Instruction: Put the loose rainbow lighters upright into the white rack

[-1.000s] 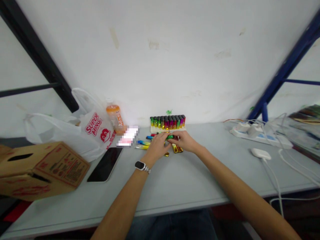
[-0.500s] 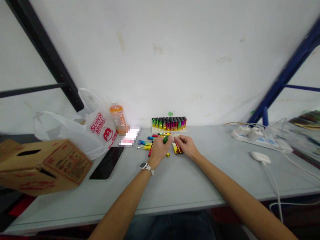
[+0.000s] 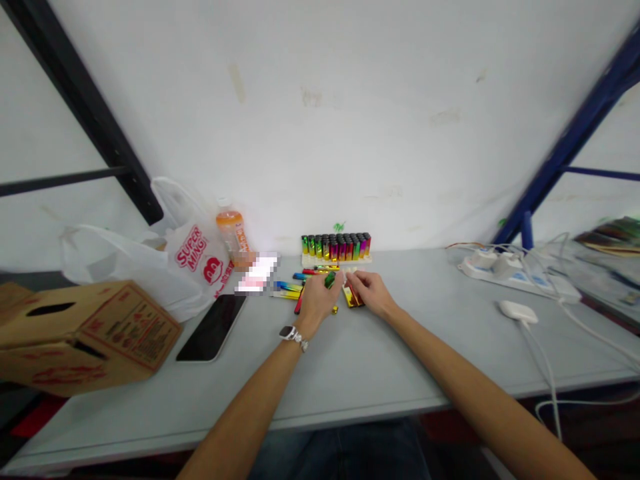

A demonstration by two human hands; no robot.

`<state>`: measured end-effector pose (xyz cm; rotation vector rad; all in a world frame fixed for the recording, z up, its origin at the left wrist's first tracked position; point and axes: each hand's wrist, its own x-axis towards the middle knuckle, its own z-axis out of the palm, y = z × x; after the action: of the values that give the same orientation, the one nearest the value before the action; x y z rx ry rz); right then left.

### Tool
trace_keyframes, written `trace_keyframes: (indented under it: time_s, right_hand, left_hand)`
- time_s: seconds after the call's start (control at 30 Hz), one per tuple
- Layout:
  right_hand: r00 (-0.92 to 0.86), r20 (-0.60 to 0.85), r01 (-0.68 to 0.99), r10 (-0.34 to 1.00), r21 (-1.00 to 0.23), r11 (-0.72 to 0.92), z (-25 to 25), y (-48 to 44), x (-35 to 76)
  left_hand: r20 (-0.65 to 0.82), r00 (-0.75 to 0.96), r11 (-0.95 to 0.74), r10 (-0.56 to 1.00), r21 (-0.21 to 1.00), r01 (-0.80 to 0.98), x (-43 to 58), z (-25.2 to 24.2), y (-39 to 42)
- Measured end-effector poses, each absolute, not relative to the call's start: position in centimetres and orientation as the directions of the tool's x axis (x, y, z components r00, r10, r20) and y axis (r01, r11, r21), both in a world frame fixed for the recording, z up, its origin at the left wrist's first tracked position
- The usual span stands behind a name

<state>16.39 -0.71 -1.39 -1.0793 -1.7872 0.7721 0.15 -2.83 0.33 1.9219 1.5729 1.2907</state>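
Note:
My left hand, with a metal-banded watch on its wrist, is closed round a shiny green lighter. My right hand faces it with the fingers pinched together; a small pale bit seems to be at the fingertips, too small to name. Under the right fingers lie a few gold and red lighters side by side. Loose blue, yellow and red lighters are spread to the left, partly hidden by my left hand. Behind both hands, rows of metallic lighters with black ends stand upright in a pale tray.
Left of the hands are a black phone, a blurred-out bright patch, an orange drink bottle, a white plastic bag and a cardboard box. A power strip and a white charger with cables lie right.
The camera view has shifted slightly. Both hands stay close together over the lighters, the left one still holding the green lighter; the right fingertips have moved only a little.

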Motion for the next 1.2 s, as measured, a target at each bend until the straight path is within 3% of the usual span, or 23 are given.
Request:
trace_keyframes:
  time_s: [0.23, 0.57, 0.67, 0.8, 0.93, 1.03, 1.2]
  right_hand:
    - [-0.256, 0.356, 0.333, 0.899, -0.840, 0.428, -1.4, -0.9, 16.4]
    - [-0.151, 0.437, 0.152, 0.887, -0.876, 0.457, -1.7, -0.9, 15.1]
    - [-0.136, 0.355, 0.099, 0.925, -0.924, 0.369, -1.6, -0.8, 15.2]
    - [-0.114, 0.219, -0.031, 0.969, -0.976, 0.217, -1.0, -0.4, 16.5]
    - [0.034, 0.279, -0.112, 0.960, -0.953, 0.281, -0.5, 1.4, 19.2]
    - [0.119, 0.397, 0.032, 0.910, -0.918, 0.396, -0.2, 3.9, 21.7]
    - [0.026, 0.543, 0.488, 0.840, -0.740, 0.463, 0.9, 7.9, 24.5]
  left_hand:
    - [0.427, -0.030, -0.318, 0.904, 0.717, 0.620, 0.1, 0.5, -2.8]
    - [0.414, 0.200, -0.446, 0.888, 0.669, 0.595, 1.1, 0.1, -3.9]
    - [0.415, 0.231, -0.472, 0.880, 0.708, 0.525, 1.3, -0.4, -3.7]
    - [0.320, 0.218, -0.387, 0.922, 0.746, 0.542, 1.2, -1.0, -3.3]
    - [0.351, 0.225, -0.417, 0.909, 0.736, 0.533, 1.1, -1.6, -2.8]
    - [0.417, 0.244, -0.480, 0.876, 0.699, 0.530, 1.1, -1.9, -2.3]
    - [0.479, 0.292, -0.551, 0.827, 0.591, 0.589, 1.2, -2.1, -2.1]
